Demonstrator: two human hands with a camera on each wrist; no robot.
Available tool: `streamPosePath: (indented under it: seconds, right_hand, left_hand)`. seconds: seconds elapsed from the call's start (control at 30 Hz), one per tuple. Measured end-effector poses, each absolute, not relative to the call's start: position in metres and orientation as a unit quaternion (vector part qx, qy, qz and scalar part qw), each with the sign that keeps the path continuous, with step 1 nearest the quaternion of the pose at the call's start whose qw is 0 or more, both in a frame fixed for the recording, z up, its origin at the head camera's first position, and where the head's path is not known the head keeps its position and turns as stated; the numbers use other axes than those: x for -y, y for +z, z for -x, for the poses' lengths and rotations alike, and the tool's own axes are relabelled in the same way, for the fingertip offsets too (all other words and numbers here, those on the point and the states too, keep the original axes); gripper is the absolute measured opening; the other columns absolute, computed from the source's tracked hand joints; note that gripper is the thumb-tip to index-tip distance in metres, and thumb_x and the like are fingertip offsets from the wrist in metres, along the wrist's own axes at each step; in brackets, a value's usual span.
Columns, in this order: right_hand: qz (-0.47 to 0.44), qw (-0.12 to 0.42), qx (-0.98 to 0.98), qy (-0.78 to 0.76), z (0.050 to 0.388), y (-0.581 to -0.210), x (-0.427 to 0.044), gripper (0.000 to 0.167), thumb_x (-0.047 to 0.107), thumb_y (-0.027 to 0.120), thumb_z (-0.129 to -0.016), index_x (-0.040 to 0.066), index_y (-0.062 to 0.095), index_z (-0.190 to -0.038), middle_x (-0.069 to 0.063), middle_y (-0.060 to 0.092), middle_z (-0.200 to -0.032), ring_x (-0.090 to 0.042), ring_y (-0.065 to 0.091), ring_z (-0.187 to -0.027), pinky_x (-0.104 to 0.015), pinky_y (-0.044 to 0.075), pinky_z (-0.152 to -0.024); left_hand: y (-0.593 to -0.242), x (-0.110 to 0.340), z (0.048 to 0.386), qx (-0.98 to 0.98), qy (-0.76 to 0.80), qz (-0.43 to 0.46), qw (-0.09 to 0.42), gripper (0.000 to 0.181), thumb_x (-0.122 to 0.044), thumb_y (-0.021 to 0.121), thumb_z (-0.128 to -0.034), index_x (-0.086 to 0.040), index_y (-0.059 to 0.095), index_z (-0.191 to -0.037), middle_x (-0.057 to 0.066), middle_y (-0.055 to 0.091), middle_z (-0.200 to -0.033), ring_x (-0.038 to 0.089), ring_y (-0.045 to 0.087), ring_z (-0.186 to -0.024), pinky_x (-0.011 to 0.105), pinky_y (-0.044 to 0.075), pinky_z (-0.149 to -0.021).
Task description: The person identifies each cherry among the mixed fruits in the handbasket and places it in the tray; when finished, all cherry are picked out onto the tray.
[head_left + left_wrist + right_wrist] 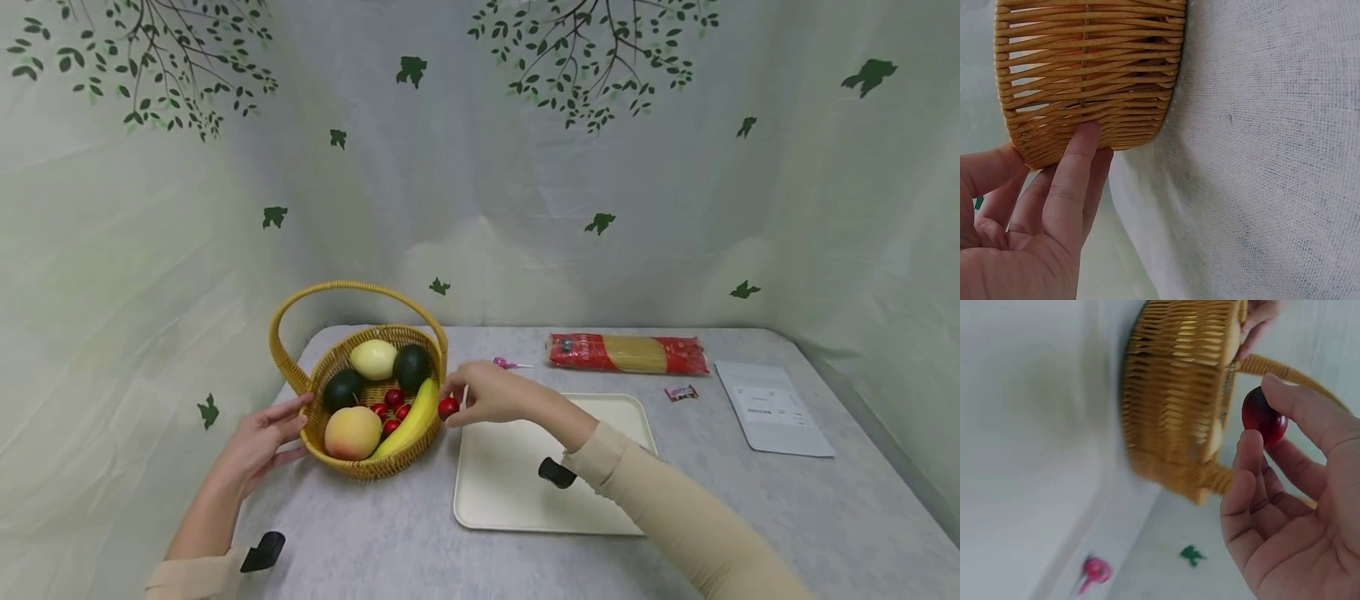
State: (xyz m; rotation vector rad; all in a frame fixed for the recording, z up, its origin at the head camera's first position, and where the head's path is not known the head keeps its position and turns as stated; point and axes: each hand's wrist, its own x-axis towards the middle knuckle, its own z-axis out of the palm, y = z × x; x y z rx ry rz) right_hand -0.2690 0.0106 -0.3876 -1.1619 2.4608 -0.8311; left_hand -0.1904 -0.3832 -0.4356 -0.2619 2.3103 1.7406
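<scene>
**Holding a cherry (448, 407) beside the fruit basket (367, 472)**

Our right grip (495, 393) is pinching the cherry between thumb and fingertips. The cherry is hanging just outside the basket's right side, near the far left corner of the tray (525, 496). Our left grip (266, 435) is holding the basket's left rim, thumb and fingers meeting it there, while the basket is standing on the desk (360, 533). Inside, more cherries (393, 397) are lying beside a banana (414, 421) and a peach (352, 433).

We are probably transferring the cherry, though we cannot tell which way. If we are adding it to the basket, the next move is calling for clearing the rim and loosening the right fingertips; if we are taking it out, for reaching rightward over the tray.
</scene>
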Motion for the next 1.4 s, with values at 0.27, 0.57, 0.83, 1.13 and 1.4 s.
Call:
streamPosePath:
  seconds: [0.27, 0.57, 0.83, 1.13, 1.4]
  right_hand:
    - [0.389, 0.150, -0.860, -0.295, 0.283, -0.424, -0.039, 0.024, 0.021, 0.087, -0.093, 0.015, 0.078, -0.114, 0.002, 0.072, -0.095, -0.010, 0.064, -0.084, -0.022, 0.055, -0.077]
    - [0.369, 0.168, -0.864, -0.298, 0.284, -0.449, -0.041, 0.021, 0.016, 0.089, -0.089, 0.015, 0.076, -0.106, 0.004, 0.069, -0.089, -0.006, 0.061, -0.077, -0.020, 0.051, -0.072]
    - [0.361, 0.168, -0.865, -0.305, 0.279, -0.457, -0.042, 0.028, 0.012, 0.090, -0.087, 0.010, 0.074, -0.109, -0.001, 0.072, -0.094, -0.006, 0.063, -0.079, -0.020, 0.054, -0.074]
    - [0.357, 0.158, -0.872, -0.295, 0.278, -0.466, -0.038, 0.027, 0.018, 0.092, -0.087, 0.015, 0.074, -0.107, 0.001, 0.069, -0.091, -0.010, 0.061, -0.080, -0.025, 0.052, -0.073]
    - [0.364, 0.151, -0.875, -0.283, 0.280, -0.469, -0.036, 0.026, 0.020, 0.091, -0.088, 0.015, 0.074, -0.108, 0.002, 0.067, -0.088, -0.008, 0.058, -0.079, -0.024, 0.049, -0.072]
  left_hand:
    - [-0.431, 0.383, 0.196, -0.788, 0.597, 0.088, 0.118, 0.064, -0.021, 0.053, -0.1141, -0.006, 0.027, -0.170, 0.026, 0.022, -0.176, -0.010, 0.062, -0.109, 0.029, 0.064, -0.094]
    - [-0.434, 0.385, 0.195, -0.785, 0.600, 0.093, 0.119, 0.063, -0.021, 0.054, -0.1140, -0.007, 0.029, -0.170, 0.025, 0.020, -0.177, -0.009, 0.061, -0.111, 0.029, 0.064, -0.094]
    - [-0.436, 0.383, 0.192, -0.787, 0.598, 0.086, 0.122, 0.065, -0.023, 0.053, -0.1142, -0.006, 0.026, -0.170, 0.025, 0.020, -0.177, -0.012, 0.060, -0.110, 0.027, 0.063, -0.094]
    - [-0.436, 0.383, 0.191, -0.788, 0.597, 0.085, 0.121, 0.065, -0.022, 0.053, -0.1143, -0.005, 0.026, -0.170, 0.026, 0.021, -0.177, -0.012, 0.060, -0.110, 0.028, 0.063, -0.095]
    - [-0.436, 0.384, 0.191, -0.789, 0.596, 0.087, 0.121, 0.065, -0.024, 0.054, -0.1141, -0.006, 0.027, -0.170, 0.026, 0.021, -0.176, -0.012, 0.061, -0.109, 0.028, 0.063, -0.095]
